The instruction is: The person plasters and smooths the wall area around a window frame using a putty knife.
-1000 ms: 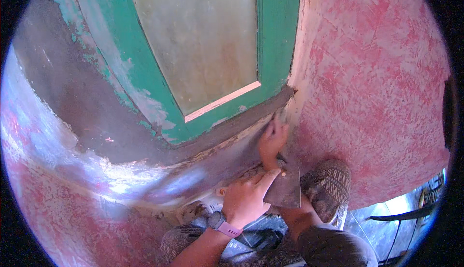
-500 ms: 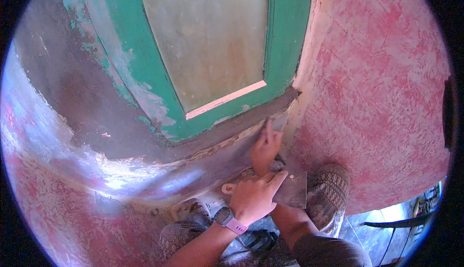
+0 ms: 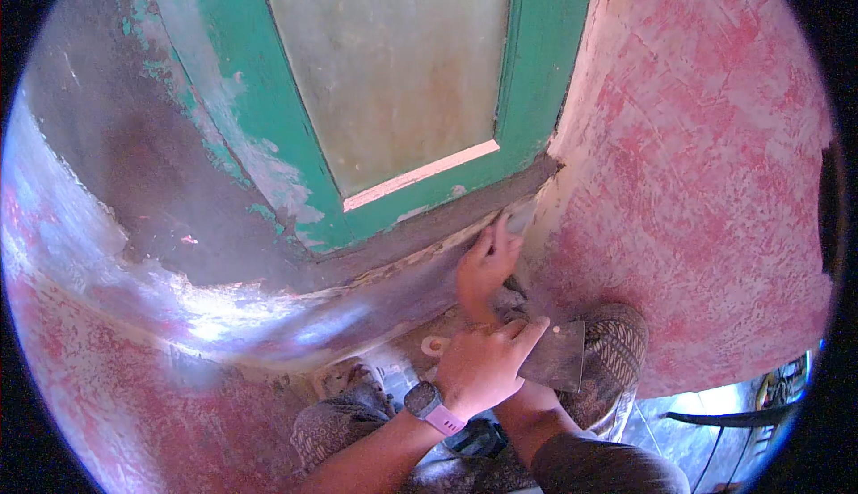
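Putty knife point(image 3: 521, 218) gripped by right hand point(image 3: 487, 266) at sill; left hand point(image 3: 483, 364) holds flat scraper point(image 3: 556, 357).

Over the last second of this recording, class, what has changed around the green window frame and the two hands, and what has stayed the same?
The right hand has moved up and rightward along the grey plastered sill, pressing its small metal scraper blade into the corner by the rough pink plastered wall. The left hand has kept its grip on the flat dark metal plate, about where it was. The green wooden window frame is unchanged.
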The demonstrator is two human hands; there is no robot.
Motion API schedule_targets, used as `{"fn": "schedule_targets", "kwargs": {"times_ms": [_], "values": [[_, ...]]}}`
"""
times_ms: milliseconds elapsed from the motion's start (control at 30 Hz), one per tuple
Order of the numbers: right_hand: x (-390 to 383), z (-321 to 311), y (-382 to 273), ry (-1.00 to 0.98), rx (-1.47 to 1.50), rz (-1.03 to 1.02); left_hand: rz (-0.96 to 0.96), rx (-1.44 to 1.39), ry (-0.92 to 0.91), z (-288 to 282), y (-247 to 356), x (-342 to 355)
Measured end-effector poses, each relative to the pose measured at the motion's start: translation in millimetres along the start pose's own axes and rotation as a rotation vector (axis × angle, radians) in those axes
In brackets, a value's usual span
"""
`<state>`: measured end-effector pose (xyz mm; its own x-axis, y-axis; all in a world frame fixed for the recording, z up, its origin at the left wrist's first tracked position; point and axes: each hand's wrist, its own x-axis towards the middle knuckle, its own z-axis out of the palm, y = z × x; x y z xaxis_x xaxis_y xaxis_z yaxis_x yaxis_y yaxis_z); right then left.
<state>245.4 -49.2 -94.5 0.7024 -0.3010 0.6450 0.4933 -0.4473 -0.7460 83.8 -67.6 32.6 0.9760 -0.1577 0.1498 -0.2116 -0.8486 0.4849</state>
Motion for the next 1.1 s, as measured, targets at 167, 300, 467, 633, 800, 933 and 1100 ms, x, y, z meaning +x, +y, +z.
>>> {"fn": "schedule_targets", "kwargs": {"times_ms": [167,300,467,633,800,933,1100], "values": [[-39,-11,-7,-0.16,0.191,-0.026,-0.006,0.002,0.016,5,-12,-2],[5,-15,-2,-0.064,0.021,0.063,-0.005,-0.019,-0.027,-7,5,-1],[-77,-12,-48,-0.18,0.232,-0.027,0.011,0.029,0.035,6,-13,-5],[-56,-23,-25,-0.249,-0.009,-0.157,-0.026,0.033,0.0,-4,-5,-14],[-91,-12,-74,-0.246,0.152,0.174,-0.017,0.001,0.04,2,-8,-13],[-102,-48,-86,-0.546,0.312,0.062,-0.027,-0.03,0.064,-4,-13,-18],[-41,-71,-49,-0.286,0.148,0.112,0.022,0.023,0.131,-16,-1,-23]]}}
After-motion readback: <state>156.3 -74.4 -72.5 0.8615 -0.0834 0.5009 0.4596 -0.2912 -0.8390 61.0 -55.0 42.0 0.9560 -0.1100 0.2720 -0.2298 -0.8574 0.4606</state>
